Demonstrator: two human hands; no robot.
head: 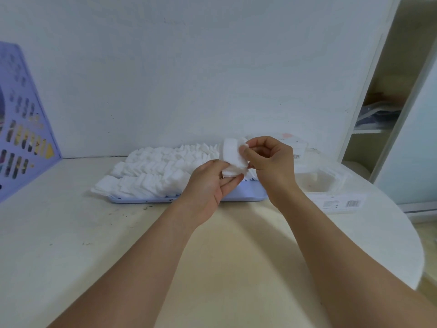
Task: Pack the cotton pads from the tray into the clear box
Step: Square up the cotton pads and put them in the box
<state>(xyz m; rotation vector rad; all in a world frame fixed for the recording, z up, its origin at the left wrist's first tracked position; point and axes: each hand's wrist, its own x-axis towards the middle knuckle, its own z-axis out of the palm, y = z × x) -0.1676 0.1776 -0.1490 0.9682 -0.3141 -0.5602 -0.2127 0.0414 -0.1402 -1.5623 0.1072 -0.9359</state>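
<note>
A pale blue tray (246,196) lies at the back of the table, heaped with several rows of white square cotton pads (153,172). Both hands hold a small stack of cotton pads (233,156) above the tray's right end. My right hand (269,159) pinches the stack's upper right edge between thumb and fingers. My left hand (210,183) supports the stack from below, its fingertips touching the lowest pads. The clear box (324,182) stands open to the right of the tray, and its inside looks bare.
A clear lid or second clear box with a barcode label (296,147) sits behind the hands by the wall. A flat labelled pack (340,202) lies before the clear box. A purple perforated panel (23,143) leans at far left. Shelves (378,119) stand at right.
</note>
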